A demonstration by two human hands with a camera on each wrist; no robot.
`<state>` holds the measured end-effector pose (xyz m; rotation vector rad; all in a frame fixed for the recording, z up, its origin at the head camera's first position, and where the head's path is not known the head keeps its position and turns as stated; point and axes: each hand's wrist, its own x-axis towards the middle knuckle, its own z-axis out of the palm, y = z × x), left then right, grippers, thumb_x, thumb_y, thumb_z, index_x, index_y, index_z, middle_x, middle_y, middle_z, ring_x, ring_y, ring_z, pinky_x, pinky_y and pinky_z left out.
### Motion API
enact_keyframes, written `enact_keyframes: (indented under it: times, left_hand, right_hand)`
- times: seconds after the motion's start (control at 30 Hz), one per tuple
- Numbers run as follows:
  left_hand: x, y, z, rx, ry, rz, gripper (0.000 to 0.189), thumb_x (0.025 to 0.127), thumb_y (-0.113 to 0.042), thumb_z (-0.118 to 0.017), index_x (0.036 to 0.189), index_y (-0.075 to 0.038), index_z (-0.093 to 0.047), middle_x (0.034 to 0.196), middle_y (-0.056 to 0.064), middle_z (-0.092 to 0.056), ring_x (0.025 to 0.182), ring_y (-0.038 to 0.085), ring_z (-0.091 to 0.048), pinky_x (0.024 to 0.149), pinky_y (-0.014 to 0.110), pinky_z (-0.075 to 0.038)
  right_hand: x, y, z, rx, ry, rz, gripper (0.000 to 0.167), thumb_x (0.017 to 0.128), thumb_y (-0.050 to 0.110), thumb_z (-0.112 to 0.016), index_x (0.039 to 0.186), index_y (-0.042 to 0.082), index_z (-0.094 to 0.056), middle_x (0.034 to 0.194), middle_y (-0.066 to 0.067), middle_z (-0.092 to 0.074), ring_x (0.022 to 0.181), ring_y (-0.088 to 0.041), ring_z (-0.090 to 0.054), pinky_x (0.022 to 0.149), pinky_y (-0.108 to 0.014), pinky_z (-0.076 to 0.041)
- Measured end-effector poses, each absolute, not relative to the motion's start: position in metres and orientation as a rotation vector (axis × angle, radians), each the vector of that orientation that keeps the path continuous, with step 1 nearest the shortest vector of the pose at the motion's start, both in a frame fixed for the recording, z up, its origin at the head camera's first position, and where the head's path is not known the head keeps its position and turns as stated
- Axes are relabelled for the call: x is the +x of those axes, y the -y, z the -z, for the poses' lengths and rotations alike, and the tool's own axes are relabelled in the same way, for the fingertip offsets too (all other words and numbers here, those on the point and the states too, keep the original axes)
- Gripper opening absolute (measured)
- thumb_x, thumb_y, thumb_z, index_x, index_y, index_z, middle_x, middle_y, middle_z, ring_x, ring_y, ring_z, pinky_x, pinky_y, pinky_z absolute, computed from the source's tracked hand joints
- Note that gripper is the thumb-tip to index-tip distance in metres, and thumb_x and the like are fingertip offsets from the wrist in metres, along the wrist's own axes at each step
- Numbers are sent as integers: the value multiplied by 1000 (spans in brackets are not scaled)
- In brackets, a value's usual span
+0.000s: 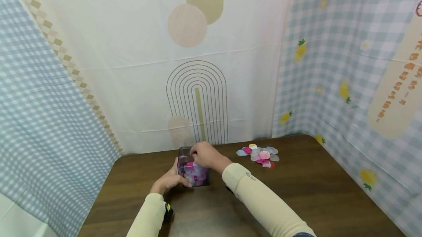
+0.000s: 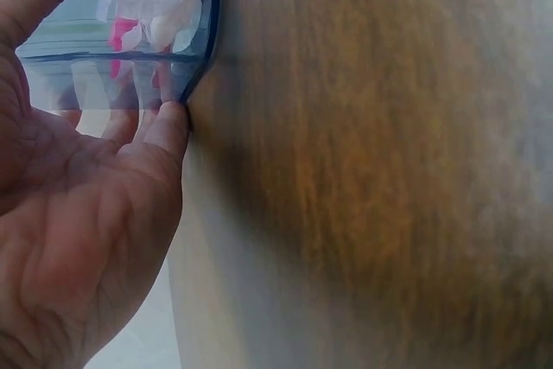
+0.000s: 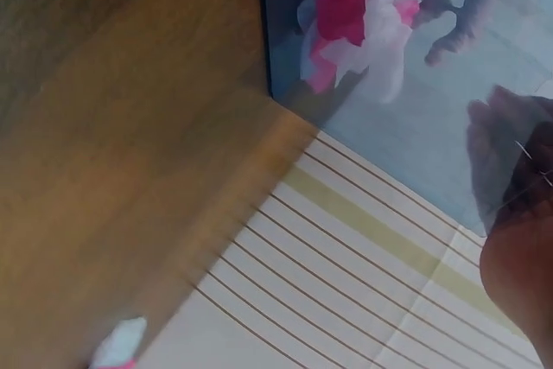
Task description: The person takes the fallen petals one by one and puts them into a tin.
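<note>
A clear plastic box [image 1: 193, 174] with a dark rim stands on the table, pink, white and lilac petals [image 1: 196, 174] heaped inside. My left hand [image 1: 173, 178] grips its left side, thumb along the near face; the left wrist view has its fingers [image 2: 164, 127] spread beneath and behind a bottom corner. Over the box's mouth, my right hand [image 1: 206, 154] bends down with curled fingers reaching inside the rim. In the right wrist view that hand [image 3: 518, 179] shows partly through the clear wall; I cannot tell whether its fingertips pinch a petal.
Loose petals [image 1: 263, 155], pink, white, pale blue and orange, lie in a pile on the brown wooden table [image 1: 313, 182], right of the box. A patterned cloth [image 1: 141, 83] hangs behind the table's back edge, with checked cloths [image 1: 329, 94] at the sides.
</note>
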<state>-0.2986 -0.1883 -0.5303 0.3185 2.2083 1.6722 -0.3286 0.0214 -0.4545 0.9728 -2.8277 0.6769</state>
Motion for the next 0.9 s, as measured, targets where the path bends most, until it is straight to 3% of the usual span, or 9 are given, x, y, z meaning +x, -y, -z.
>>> enact_keyframes:
  times: [0.43, 0.7, 0.9]
  left_hand:
    - [-304, 191, 529, 312, -2217, -1680, 121, 64, 2, -93, 157, -19, -19, 151, 17, -55, 129, 26, -58, 119, 48, -40]
    - [-299, 192, 531, 326, -2233, -1661, 121, 64, 3, -92, 158, -17, -19, 150, 20, -55, 129, 27, -58, 119, 49, -41]
    - [-300, 190, 532, 336, -2217, -1660, 121, 65, 2, -92, 159, -15, -17, 151, 19, -54, 130, 26, -58, 119, 46, -41]
  right_hand:
    - [-330, -53, 452, 891, 2632, -789, 25, 108, 19, -60, 125, 9, -76, 119, -6, -75, 115, -25, -66, 102, -46, -56]
    - [-317, -128, 456, 823, 2605, -783, 24, 105, 16, -63, 123, 4, -75, 119, -13, -76, 114, -32, -70, 102, -52, -56]
    - [-309, -203, 469, 554, 2638, -776, 16, 103, 15, -68, 114, 8, -77, 113, -10, -77, 102, -28, -72, 91, -50, -59]
